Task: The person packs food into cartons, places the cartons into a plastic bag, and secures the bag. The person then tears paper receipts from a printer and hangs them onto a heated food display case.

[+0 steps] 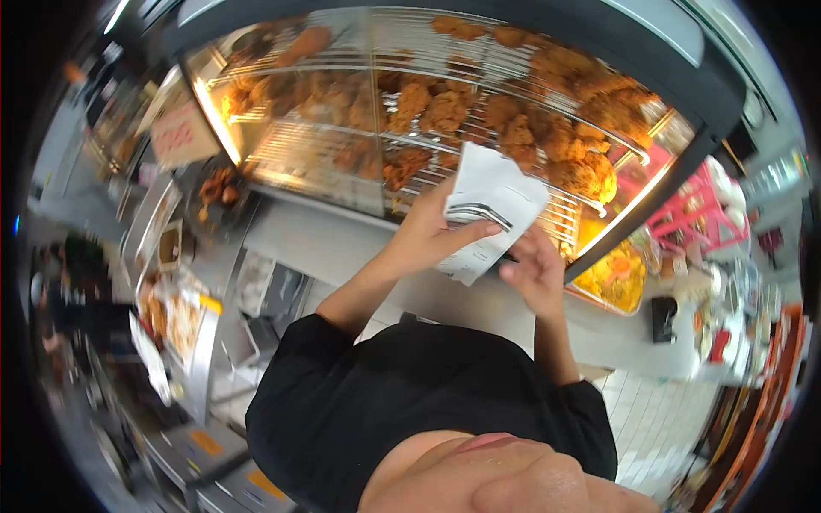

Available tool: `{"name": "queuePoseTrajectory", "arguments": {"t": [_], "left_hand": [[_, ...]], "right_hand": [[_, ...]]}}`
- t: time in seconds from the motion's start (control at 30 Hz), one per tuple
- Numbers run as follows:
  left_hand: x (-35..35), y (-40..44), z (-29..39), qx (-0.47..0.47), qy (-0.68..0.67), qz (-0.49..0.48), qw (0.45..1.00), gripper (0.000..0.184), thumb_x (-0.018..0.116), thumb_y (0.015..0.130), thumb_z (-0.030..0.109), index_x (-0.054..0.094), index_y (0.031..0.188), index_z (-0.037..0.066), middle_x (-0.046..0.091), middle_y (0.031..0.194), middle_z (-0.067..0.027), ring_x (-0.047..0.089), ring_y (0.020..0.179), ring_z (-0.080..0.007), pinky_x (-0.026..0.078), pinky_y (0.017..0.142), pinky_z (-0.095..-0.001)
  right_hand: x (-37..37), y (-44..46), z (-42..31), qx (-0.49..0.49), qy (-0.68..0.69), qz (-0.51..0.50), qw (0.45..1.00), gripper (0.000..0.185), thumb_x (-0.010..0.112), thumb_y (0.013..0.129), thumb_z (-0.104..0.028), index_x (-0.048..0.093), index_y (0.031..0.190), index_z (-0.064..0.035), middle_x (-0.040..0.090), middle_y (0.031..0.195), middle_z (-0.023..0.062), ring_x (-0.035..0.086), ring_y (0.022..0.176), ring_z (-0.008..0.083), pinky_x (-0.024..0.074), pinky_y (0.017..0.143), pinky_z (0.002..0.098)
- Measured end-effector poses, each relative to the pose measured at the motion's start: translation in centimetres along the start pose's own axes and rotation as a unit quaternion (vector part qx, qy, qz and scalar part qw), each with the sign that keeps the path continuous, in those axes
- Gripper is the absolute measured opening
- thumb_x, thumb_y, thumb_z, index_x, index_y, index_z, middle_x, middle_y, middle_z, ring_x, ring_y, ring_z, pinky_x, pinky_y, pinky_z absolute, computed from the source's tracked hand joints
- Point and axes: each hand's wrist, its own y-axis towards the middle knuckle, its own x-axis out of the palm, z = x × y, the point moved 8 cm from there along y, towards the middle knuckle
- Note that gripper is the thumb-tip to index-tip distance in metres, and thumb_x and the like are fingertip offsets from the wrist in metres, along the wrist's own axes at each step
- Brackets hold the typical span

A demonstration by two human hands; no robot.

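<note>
My left hand [432,235] is closed on a white paper bag [505,184], its thumb lying across the front. Dark and silvery lines cross the bag's middle; I cannot tell if they are print or an object. Just right of the bag's lower part is my right hand [539,265], fingers curled, with a small dark thing by the fingertips that I cannot make out. Beyond both hands stands a lit display cabinet, with fried chicken [445,111] on its wire racks [291,145]. Glass covers its left part.
A tray of yellow food [611,278] sits by the cabinet's right corner. Further right are a pink crate [697,209] and a small black box [663,318] on the counter. At left are a bowl of brown pieces [221,192], a metal food tray [184,329] and a blurred person in dark clothes [85,303].
</note>
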Motion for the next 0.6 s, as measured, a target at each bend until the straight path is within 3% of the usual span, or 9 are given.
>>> {"name": "queuePoseTrajectory", "arguments": {"t": [0.07,0.13,0.17,0.27,0.33,0.37,0.43,0.5,0.6], "left_hand": [[0.2,2.0,2.1,0.072,0.046,0.017,0.996,0.042,0.071,0.077,0.007,0.052,0.114,-0.001,0.063,0.099,-0.0079,0.059,0.091,-0.0127,0.048,0.076,-0.0262],[-0.5,3.7,4.4,0.227,0.121,0.071,0.964,0.042,0.072,0.076,0.005,0.051,0.113,-0.001,0.062,0.101,-0.0089,0.059,0.093,-0.0132,0.048,0.075,-0.0261],[-0.6,4.6,3.4,0.149,-0.128,0.083,0.977,0.042,0.072,0.075,-0.001,0.052,0.112,-0.002,0.061,0.105,-0.0116,0.059,0.094,-0.0145,0.050,0.075,-0.0272],[0.2,7.6,7.8,0.235,-0.119,0.054,0.963,0.044,0.072,0.073,-0.004,0.052,0.113,-0.004,0.061,0.105,-0.0138,0.061,0.093,-0.0160,0.051,0.073,-0.0265],[-0.1,10.2,10.9,0.364,0.091,0.105,0.921,0.043,0.072,0.075,0.002,0.054,0.114,0.000,0.063,0.106,-0.0122,0.064,0.085,-0.0126,0.051,0.067,-0.0221],[-0.1,12.1,12.8,0.357,0.081,0.079,0.927,0.045,0.069,0.074,-0.006,0.052,0.116,-0.003,0.057,0.112,-0.0122,0.060,0.093,-0.0160,0.050,0.079,-0.0248],[-0.9,16.6,15.8,0.322,0.259,0.119,0.903,0.039,0.065,0.081,0.009,0.053,0.116,-0.002,0.059,0.110,-0.0128,0.061,0.092,-0.0149,0.050,0.078,-0.0270],[-1.4,21.4,18.2,0.316,0.493,0.171,0.792,0.042,0.059,0.087,0.024,0.051,0.120,-0.001,0.059,0.112,-0.0132,0.062,0.094,-0.0154,0.051,0.078,-0.0301],[1.6,20.0,21.6,0.588,0.493,0.223,0.601,0.023,0.058,0.082,0.019,0.060,0.095,0.001,0.060,0.094,-0.0136,0.058,0.082,-0.0290,0.047,0.072,-0.0398]], "right_hand": [[-0.2,2.1,-1.9,0.061,-0.137,0.099,0.984,0.042,0.068,0.075,0.005,0.055,0.115,0.0050,0.063,0.106,0.0137,0.059,0.097,0.0154,0.0458,0.086,0.0287],[0.4,3.8,-5.2,-0.070,-0.190,0.151,0.968,0.034,0.070,0.073,0.004,0.060,0.105,0.0052,0.066,0.098,0.0105,0.060,0.090,0.0116,0.0472,0.078,0.0249],[0.6,4.2,-6.8,-0.131,-0.216,0.168,0.953,0.029,0.071,0.072,0.004,0.063,0.100,0.0053,0.067,0.095,0.0090,0.060,0.086,0.0096,0.0479,0.074,0.0230],[-1.5,4.7,-9.9,-0.127,-0.243,0.235,0.932,0.023,0.074,0.070,0.003,0.065,0.091,0.0047,0.067,0.094,0.0082,0.059,0.084,0.0085,0.0471,0.073,0.0219],[-3.3,4.2,-12.5,-0.211,-0.244,0.301,0.898,0.023,0.073,0.074,-0.001,0.064,0.094,0.0048,0.066,0.091,0.0081,0.059,0.082,0.0090,0.0463,0.077,0.0237],[-4.4,3.8,-13.5,-0.237,-0.234,0.341,0.879,0.025,0.072,0.075,-0.001,0.063,0.097,0.0050,0.066,0.093,0.0087,0.059,0.084,0.0098,0.0461,0.079,0.0247],[-6.5,3.0,-14.6,-0.267,-0.213,0.384,0.858,0.033,0.069,0.077,-0.001,0.057,0.107,0.0052,0.063,0.099,0.0103,0.058,0.089,0.0122,0.0453,0.083,0.0265],[-8.2,2.2,-14.5,-0.273,-0.198,0.394,0.855,0.044,0.064,0.080,0.001,0.047,0.120,0.0051,0.059,0.108,0.0124,0.057,0.097,0.0152,0.0442,0.086,0.0283],[-8.3,2.0,-12.8,-0.233,-0.195,0.384,0.872,0.060,0.061,0.081,0.003,0.030,0.132,0.0036,0.051,0.119,0.0151,0.051,0.109,0.0198,0.0408,0.092,0.0319]]}}
